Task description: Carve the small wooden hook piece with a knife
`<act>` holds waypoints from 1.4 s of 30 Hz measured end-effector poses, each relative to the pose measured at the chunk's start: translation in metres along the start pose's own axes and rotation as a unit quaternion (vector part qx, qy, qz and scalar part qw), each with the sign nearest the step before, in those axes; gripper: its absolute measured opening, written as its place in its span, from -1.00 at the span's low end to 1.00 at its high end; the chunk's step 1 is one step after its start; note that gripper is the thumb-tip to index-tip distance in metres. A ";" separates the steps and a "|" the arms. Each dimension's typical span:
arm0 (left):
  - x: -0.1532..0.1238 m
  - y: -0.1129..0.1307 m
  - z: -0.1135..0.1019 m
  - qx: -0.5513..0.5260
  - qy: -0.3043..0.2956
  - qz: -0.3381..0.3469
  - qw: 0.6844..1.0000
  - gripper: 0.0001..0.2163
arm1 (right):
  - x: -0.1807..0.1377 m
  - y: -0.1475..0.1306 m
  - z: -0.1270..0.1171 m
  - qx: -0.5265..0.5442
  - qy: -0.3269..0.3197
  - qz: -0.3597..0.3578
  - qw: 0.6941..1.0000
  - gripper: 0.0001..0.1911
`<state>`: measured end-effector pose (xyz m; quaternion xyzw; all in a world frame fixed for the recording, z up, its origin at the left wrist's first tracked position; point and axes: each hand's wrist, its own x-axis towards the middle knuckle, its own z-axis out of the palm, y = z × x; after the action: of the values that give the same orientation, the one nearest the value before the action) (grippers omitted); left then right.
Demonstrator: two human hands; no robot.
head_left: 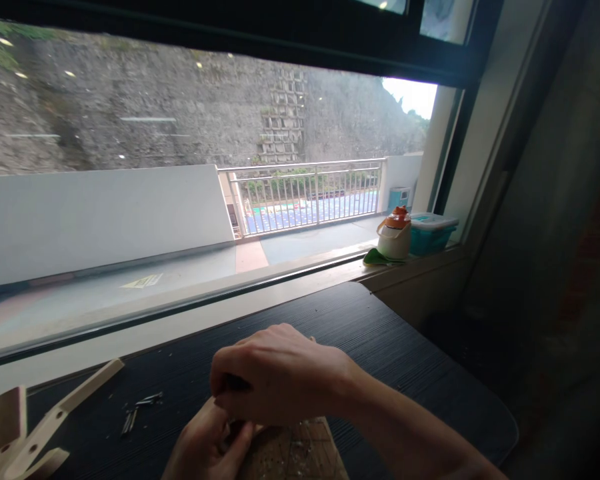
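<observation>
My right hand (280, 377) arches over the work with its fingers curled in, just above my left hand (205, 440). Whatever is between its fingers is hidden behind the hand. The left hand is closed, thumb and fingers pinched together beside the right fingertips, and its contents cannot be made out. Under both hands lies a worn wooden block (303, 450), marked with lines and small holes or dents. On the dark table (380, 347) to the left rest several loose screws or nails (130, 420).
Jointed pale wooden pieces (35, 443) with holes lie at the table's left, beside a darker wooden block (9, 417). Along the back runs a window sill (200, 310). On its right end stand an orange-capped bottle (395, 237) and a teal lidded box (433, 237).
</observation>
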<state>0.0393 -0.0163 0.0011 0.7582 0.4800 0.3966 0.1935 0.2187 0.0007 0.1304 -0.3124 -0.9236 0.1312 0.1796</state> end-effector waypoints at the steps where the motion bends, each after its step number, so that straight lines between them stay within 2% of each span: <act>1: 0.000 -0.001 0.000 0.004 -0.004 0.000 1.000 -0.93 | 0.001 -0.001 0.001 -0.003 0.001 0.011 1.000 -0.82; 7: 0.003 -0.001 0.002 0.002 -0.024 -0.005 1.000 -0.90 | 0.008 0.007 0.010 0.016 0.019 0.066 0.998 -0.75; 13: 0.002 -0.003 0.003 -0.006 -0.033 -0.009 0.999 -0.89 | 0.010 0.008 0.012 0.017 0.054 0.068 0.996 -0.80; 15: 0.002 -0.003 0.002 -0.007 -0.029 0.001 1.000 -0.90 | 0.008 0.004 0.008 0.009 0.039 0.062 0.997 -0.78; 19: 0.002 -0.001 0.000 0.008 -0.017 0.021 1.000 -0.88 | 0.001 0.001 0.000 0.010 -0.032 0.030 0.999 -0.69; 23: 0.004 0.004 0.000 0.021 0.002 0.035 0.999 -0.86 | 0.000 0.004 -0.002 0.019 -0.048 0.031 0.998 -0.72; 28: 0.006 0.005 0.003 0.026 0.003 0.041 0.999 -0.93 | 0.004 0.011 -0.001 0.030 -0.023 0.035 0.999 -0.81; 35: 0.003 0.001 0.002 0.028 0.018 0.056 0.998 -0.96 | 0.007 0.008 0.004 0.012 0.009 0.060 0.998 -0.70; 42: 0.003 0.004 0.000 0.060 0.018 0.050 0.997 -0.96 | 0.004 -0.001 0.005 0.023 0.021 0.038 0.999 -0.80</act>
<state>0.0421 -0.0156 0.0046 0.7842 0.4676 0.3900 0.1192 0.2133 0.0022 0.1274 -0.3460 -0.9037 0.1528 0.2006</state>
